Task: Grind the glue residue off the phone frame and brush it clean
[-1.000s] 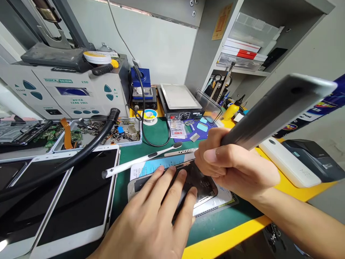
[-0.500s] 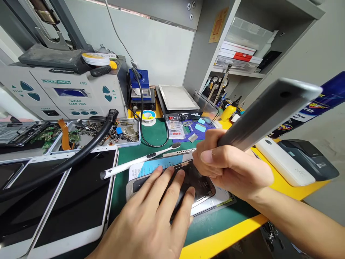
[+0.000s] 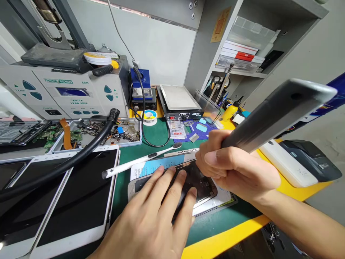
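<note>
A black phone panel with a light rim (image 3: 203, 185) lies on a blue and white sheet (image 3: 153, 165) on the green mat. My left hand (image 3: 159, 208) rests flat on the panel's left part, fingers spread. Above the panel's right end, my right hand (image 3: 231, 165) is wrapped round a thick grey metal tool handle (image 3: 269, 115), which slants up to the right. The tool's lower end is hidden behind my fingers. Behind the panel lies a white toothbrush-like brush (image 3: 140, 160) with dark bristles.
Large white-framed screens (image 3: 81, 190) lie at the left under a black hose (image 3: 88, 147). Further back are a grey soldering station (image 3: 72, 90), a tray of circuit boards (image 3: 124, 142) and a hot plate (image 3: 179, 99). A white power bank (image 3: 291, 165) lies at the right.
The whole view has shifted slightly. My right hand and the grey handle have moved a little to the right; my left hand stays on the panel.
</note>
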Demonstrator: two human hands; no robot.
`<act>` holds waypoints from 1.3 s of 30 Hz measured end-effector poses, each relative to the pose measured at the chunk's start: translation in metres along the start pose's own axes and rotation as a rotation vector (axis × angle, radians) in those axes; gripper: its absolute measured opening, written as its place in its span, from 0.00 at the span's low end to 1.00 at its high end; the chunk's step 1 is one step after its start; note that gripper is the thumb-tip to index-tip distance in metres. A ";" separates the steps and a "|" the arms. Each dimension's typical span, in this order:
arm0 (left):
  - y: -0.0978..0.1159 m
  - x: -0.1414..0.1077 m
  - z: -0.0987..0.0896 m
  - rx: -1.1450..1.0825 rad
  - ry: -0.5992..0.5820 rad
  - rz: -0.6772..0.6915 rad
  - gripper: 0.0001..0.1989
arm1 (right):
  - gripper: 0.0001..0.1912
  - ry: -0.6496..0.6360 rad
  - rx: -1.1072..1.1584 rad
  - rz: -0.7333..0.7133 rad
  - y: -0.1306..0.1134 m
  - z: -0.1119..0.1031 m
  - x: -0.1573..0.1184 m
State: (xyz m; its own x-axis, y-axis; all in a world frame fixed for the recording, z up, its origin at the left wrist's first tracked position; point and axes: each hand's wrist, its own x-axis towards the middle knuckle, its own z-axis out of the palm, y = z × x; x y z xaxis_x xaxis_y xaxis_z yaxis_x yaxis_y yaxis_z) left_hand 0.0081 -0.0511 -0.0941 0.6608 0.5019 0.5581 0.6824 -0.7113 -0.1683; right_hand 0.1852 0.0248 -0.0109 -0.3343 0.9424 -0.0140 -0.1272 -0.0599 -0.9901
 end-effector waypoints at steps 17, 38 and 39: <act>0.000 -0.002 -0.003 -0.010 -0.012 0.007 0.20 | 0.13 0.011 0.011 0.018 0.000 -0.001 -0.002; 0.004 0.000 0.001 -0.118 0.036 -0.111 0.17 | 0.12 0.036 -0.099 0.010 -0.001 -0.004 -0.004; 0.004 0.000 0.002 -0.121 0.027 -0.117 0.17 | 0.12 0.027 -0.094 0.009 -0.001 -0.004 -0.004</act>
State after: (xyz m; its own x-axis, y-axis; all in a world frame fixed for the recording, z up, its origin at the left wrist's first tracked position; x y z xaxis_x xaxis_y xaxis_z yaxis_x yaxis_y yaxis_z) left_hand 0.0113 -0.0528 -0.0966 0.5692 0.5724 0.5903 0.7103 -0.7039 -0.0025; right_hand 0.1901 0.0223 -0.0108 -0.3099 0.9504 -0.0253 -0.0361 -0.0383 -0.9986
